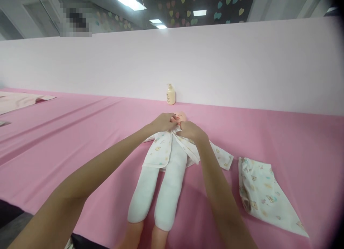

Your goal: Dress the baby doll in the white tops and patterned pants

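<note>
Left hand point(164, 122) and right hand point(192, 131) are reaching to a pink-skinned doll's point(176, 159) neck, above its white bear-print cloth jacket point(157, 148); fingers' grip is unclear.

And here we are, both hands in at the neck of a baby doll point(174, 166) lying face-up on the pink sheet point(107, 141), our left hand point(164, 122) by its chin and our right hand point(195, 131) curled at the collar of the bear-print jacket point(158, 148), the exact grip too small to make out. The jacket hangs open in front over white legs, one sleeve point(222, 156) spread out to our right, near a folded bear-print cloth point(264, 191)! Beyond the head, a cream pump bottle point(171, 95) stands upright before the white wall point(228, 66).
</note>
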### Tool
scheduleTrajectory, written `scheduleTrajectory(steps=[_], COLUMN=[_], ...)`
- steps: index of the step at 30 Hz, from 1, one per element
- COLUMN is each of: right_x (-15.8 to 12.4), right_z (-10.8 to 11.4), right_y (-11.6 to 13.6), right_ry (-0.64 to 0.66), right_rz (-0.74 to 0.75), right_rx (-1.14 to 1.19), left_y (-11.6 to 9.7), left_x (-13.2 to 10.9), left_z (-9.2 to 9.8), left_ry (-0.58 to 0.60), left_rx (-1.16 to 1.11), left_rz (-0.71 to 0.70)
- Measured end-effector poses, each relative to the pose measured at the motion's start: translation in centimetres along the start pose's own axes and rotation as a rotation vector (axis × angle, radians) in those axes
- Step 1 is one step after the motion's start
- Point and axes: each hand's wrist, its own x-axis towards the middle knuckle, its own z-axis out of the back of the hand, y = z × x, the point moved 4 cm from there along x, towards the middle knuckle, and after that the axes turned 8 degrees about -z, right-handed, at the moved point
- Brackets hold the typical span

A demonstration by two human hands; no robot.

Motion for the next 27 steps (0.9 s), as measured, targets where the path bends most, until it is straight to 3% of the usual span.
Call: scheduleTrajectory(steps=[4, 8, 12, 15, 17, 19, 21, 25, 27], right_x=[-0.3, -0.9, -1.2, -0.4, 0.4, 1.2, 1.7, 1.9, 1.9], right_z=[-0.1, 0.4, 1.7, 1.6, 0.8, 0.0, -0.5, -0.9, -0.9], right_y=[1.7, 1.7, -0.7, -3.9, -5.7, -6.9, -7.4, -7.4, -7.3], right_ry=[-0.015, -0.016, -0.120, -0.098, -0.012, 0.051, 0.051, -0.003, -0.023], right_rz=[0.085, 0.084, -0.002, -0.138, -0.156, -0.136, -0.132, -0.124, -0.123], right_rx=[-0.015, 0.025, 0.151, 0.171, 0.206, 0.246, 0.262, 0.294, 0.320], left_y=[0.5, 2.4, 5.5, 6.1, 4.6, 1.7, -1.6, -6.7, -7.6], left_x=[-0.5, 0.3, 1.3, 1.3, 1.0, 0.2, -1.0, -3.6, -4.7], left_z=[-0.6, -0.8, 0.3, 0.3, 0.2, 0.0, -0.6, -4.1, -5.3], left_ry=[0.006, 0.057, 0.010, 0.020, -0.046, -0.170, -0.192, 0.265, 0.373], left_rx=[0.017, -0.096, -0.212, -0.118, 0.019, 0.135, 0.145, 0.065, 0.137], left_rz=[0.053, 0.055, 0.165, 0.181, 0.056, -0.141, -0.329, -0.675, -0.763])
